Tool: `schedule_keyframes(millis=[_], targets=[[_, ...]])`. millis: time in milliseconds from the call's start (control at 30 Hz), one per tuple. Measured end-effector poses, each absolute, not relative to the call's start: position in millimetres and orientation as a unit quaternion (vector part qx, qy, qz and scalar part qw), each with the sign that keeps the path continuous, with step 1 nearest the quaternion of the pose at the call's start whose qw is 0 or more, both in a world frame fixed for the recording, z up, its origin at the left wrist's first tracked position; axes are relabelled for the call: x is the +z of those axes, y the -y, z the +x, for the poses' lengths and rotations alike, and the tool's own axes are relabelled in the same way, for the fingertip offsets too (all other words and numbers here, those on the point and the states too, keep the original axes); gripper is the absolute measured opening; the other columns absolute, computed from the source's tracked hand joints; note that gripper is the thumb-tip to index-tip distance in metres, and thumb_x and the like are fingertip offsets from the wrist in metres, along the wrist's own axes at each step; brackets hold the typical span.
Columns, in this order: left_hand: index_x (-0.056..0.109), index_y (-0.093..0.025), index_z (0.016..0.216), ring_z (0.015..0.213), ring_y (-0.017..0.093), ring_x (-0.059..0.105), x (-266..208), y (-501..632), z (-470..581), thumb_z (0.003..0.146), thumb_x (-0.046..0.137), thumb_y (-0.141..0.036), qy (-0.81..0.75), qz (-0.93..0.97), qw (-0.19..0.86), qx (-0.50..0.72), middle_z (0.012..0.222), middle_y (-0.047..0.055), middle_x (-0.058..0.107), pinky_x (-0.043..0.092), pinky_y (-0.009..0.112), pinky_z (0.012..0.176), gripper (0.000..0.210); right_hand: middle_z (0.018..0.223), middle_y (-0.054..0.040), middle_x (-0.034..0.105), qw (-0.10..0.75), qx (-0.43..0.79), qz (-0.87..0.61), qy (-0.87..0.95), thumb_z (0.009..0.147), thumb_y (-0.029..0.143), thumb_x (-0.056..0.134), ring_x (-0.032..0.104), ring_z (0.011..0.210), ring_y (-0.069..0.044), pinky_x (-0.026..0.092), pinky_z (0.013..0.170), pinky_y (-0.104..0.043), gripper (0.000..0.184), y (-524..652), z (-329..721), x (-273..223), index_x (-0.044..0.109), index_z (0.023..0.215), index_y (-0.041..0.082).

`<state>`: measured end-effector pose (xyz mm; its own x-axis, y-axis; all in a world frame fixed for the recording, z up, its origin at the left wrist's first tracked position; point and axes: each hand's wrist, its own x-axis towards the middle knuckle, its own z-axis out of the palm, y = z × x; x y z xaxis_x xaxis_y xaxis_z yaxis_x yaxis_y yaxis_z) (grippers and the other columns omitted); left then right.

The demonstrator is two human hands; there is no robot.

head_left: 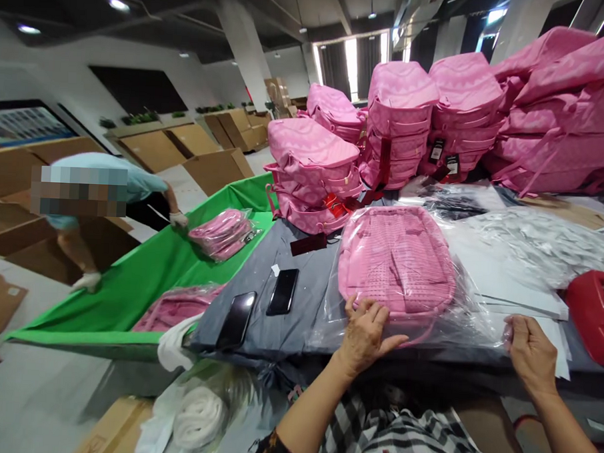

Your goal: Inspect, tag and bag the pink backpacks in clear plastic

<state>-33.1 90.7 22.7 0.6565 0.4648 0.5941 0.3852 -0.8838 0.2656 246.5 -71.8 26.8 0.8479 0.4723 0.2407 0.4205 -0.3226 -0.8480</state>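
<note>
The pink backpack points away lengthwise, left grip spread, right grip pinching plastic.

A pink backpack lies flat inside a clear plastic bag.

Two black phones on the grey-covered desk, a green trough alongside.
Beyond the trough I see a co-worker in a light blue top, bent over, white-gloved hands at its far edge. Cardboard boxes stand behind, with plants farther back. Right of centre I have a pale heap, perhaps small packets, too blurred for me to be sure, and a red object cut by my view's edge. Lower left, a white roll sits in clear plastic.
</note>
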Motion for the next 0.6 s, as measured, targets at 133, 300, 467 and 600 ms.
schedule_keyframes(millis=[133,300,467,600], targets=[[0.066,-0.021,0.089,0.091,0.022,0.058,25,-91,-31,0.094,0.065,-0.047,-0.238,0.913,0.078,0.323,0.081,0.003,0.070,0.024,0.052,0.110,0.026,0.055,0.0006,0.054,0.533,0.038,-0.804,0.261,0.082,0.070,0.046,0.051,0.047,-0.016,0.044,0.049,-0.031,0.047,69,246,23,0.055,0.079,0.024],[0.067,-0.022,0.080,0.092,0.020,0.057,30,-110,-32,0.099,0.059,-0.029,-0.196,0.920,0.037,0.338,0.074,0.000,0.068,0.022,0.049,0.110,0.021,0.063,-0.0036,0.058,0.542,0.008,-0.802,0.251,0.083,0.075,0.042,0.056,0.052,-0.019,0.046,0.053,-0.033,0.052,71,250,16,0.052,0.080,0.024],[0.066,-0.020,0.074,0.083,0.019,0.056,39,-144,-19,0.098,0.057,-0.038,-0.199,0.922,0.213,0.257,0.076,0.002,0.067,0.041,0.034,0.085,0.031,0.053,-0.0028,0.053,0.438,-0.104,-0.839,0.307,0.087,0.074,0.027,0.053,0.050,-0.022,0.040,0.057,-0.036,0.052,66,267,14,0.046,0.075,0.027],[0.065,-0.020,0.068,0.076,0.018,0.054,38,-158,-14,0.092,0.061,-0.043,-0.223,0.883,0.358,0.207,0.070,0.002,0.062,0.040,0.029,0.072,0.034,0.056,-0.0032,0.056,0.404,-0.070,-0.840,0.355,0.084,0.079,0.023,0.052,0.047,-0.020,0.038,0.056,-0.033,0.059,50,278,14,0.046,0.070,0.027]])
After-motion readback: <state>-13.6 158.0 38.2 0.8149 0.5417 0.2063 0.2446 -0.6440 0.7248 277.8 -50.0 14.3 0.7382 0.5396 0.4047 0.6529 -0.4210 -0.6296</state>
